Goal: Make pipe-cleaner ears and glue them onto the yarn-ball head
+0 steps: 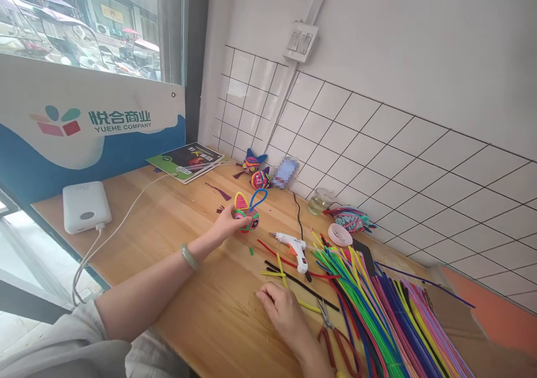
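My left hand (pixel 231 224) is closed around a colourful pipe-cleaner fish (pixel 248 221), held just over the wooden table. A yellow-and-pink fin and a blue loop stick up from the fish. My right hand (pixel 282 311) rests on the table with its fingers curled in, and nothing shows in them. Close to it are cut yellow and black pipe cleaners (pixel 285 274) and red-handled scissors (pixel 331 330). Between the fish and the pipe-cleaner bundle, a white glue gun (pixel 293 246) lies on its side.
Bundled pipe cleaners (pixel 390 311) cover the table's right side. Along the wall stand finished crafts (pixel 260 178), a blurred phone (pixel 285 172), a glass jar (pixel 321 201), a pink bowl (pixel 340 235) and another craft (pixel 351 220). A power bank (pixel 86 207) and booklet (pixel 188 160) are left.
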`<action>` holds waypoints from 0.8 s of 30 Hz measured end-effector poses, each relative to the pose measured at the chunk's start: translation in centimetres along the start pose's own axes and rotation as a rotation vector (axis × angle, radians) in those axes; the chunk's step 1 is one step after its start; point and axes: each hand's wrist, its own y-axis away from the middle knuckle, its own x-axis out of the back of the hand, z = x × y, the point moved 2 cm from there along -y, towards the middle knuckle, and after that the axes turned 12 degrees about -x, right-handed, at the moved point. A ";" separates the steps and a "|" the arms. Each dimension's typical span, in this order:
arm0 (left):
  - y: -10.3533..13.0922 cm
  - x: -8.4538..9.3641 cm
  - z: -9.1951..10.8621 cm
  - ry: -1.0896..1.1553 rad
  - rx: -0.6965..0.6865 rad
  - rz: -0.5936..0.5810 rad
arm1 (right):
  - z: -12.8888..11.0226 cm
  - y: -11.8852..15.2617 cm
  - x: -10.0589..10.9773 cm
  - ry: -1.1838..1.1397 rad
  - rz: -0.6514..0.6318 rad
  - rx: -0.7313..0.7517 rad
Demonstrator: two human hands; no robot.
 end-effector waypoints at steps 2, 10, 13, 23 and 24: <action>-0.1 0.1 -0.5 -0.036 -0.027 0.002 | 0.1 -0.1 -0.1 -0.002 0.010 -0.013; -0.3 0.6 -1.1 -0.201 -0.059 -0.027 | 0.1 0.0 0.2 -0.101 0.022 -0.018; -0.7 0.8 -0.9 -0.209 -0.066 -0.091 | 0.0 0.1 0.3 -0.157 0.011 -0.024; -1.7 1.2 -2.2 0.007 -0.097 -0.245 | 0.6 0.0 0.0 -0.265 -0.065 -0.124; -1.8 1.3 -2.4 0.033 -0.096 -0.259 | 0.5 -0.1 -0.1 -0.264 -0.065 -0.134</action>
